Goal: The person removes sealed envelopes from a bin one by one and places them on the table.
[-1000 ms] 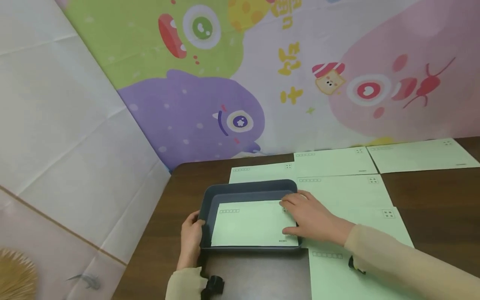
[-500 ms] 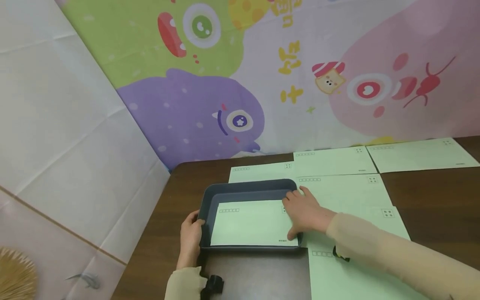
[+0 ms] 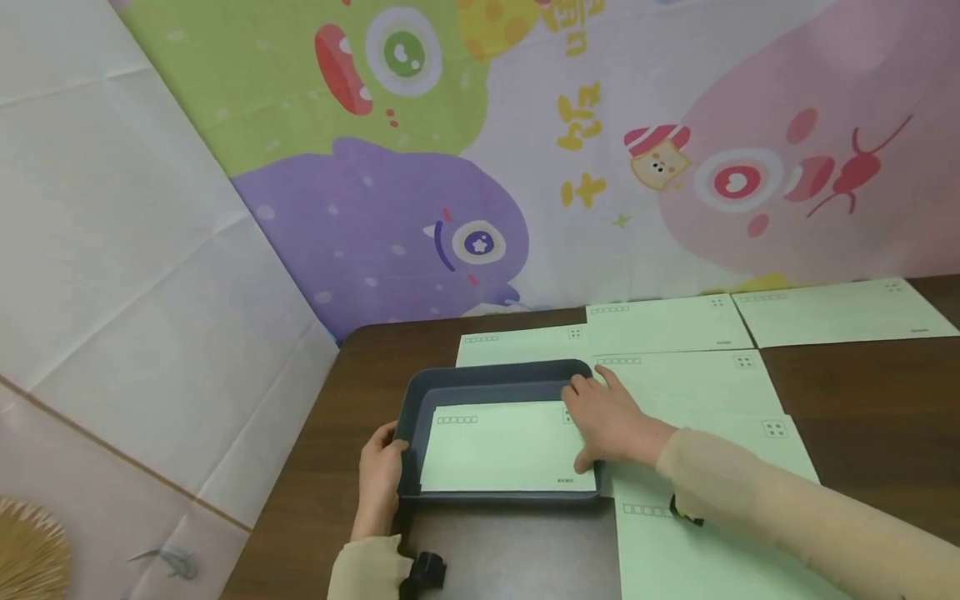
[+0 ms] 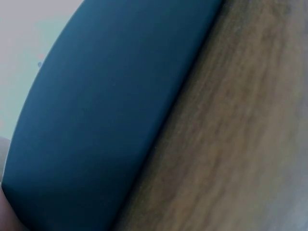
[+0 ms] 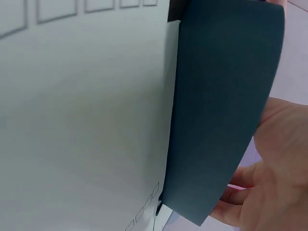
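A dark blue-grey tray (image 3: 495, 379) lies near the middle of the table, with pale green envelopes (image 3: 498, 450) flat inside it. My left hand (image 3: 381, 477) grips the tray's left rim, the thumb over the edge and the fingers outside. At the opposite end my right hand (image 3: 611, 423) reaches over the rim, thumb and fingers spread apart along the envelopes' right end. The right wrist view shows the tray's outer wall (image 5: 221, 106) close by the palm. In the left wrist view the other outer wall (image 4: 110, 96) fills much of the frame, hiding most of that hand.
More envelopes (image 3: 686, 379) lie to the right of the tray and behind it, some overlapping. The right forearm passes above several. A cartoon-print cloth (image 3: 375, 225) hangs behind the dark wooden table (image 3: 862, 417), and a white panel (image 3: 150, 208) stands on the left.
My right hand has shifted slightly, its thumb moving toward the tray's front right corner and its forearm inward. The left hand and the tray stay in place.
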Motion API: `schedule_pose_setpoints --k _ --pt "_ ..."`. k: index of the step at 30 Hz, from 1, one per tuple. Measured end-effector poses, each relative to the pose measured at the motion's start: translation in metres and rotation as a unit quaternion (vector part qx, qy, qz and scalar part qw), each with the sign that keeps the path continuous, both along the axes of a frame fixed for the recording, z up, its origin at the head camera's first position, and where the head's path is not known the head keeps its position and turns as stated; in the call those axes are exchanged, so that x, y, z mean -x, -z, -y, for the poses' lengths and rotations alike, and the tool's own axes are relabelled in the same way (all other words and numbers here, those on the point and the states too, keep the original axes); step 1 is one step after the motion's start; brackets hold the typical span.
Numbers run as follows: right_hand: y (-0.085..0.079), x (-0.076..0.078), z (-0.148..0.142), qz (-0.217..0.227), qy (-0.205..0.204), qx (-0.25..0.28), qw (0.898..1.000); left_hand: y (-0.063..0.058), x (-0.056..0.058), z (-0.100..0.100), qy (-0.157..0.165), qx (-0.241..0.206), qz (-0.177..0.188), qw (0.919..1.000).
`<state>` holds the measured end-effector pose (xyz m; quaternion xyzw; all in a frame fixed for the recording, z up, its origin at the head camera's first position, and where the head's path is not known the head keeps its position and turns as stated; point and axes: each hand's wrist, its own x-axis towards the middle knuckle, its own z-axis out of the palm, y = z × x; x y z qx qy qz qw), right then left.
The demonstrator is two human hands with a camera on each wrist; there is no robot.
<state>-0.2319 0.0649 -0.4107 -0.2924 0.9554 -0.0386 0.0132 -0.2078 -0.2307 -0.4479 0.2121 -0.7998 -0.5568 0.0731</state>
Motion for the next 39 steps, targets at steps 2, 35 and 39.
schedule_pose_setpoints --k 2,35,39 --pt "0.003 -0.001 0.0 -0.009 0.001 0.014 1.0 0.0 0.0 0.0 0.001 0.004 -0.003 1.0" --pt "-0.004 -0.025 -0.018 0.161 0.085 0.328 0.927 -0.002 0.0 0.0 0.001 -0.006 0.001 1.0" --pt "-0.005 -0.026 -0.02 0.167 0.095 0.362 0.912 0.0 -0.001 -0.001 0.0 -0.007 0.003 1.0"
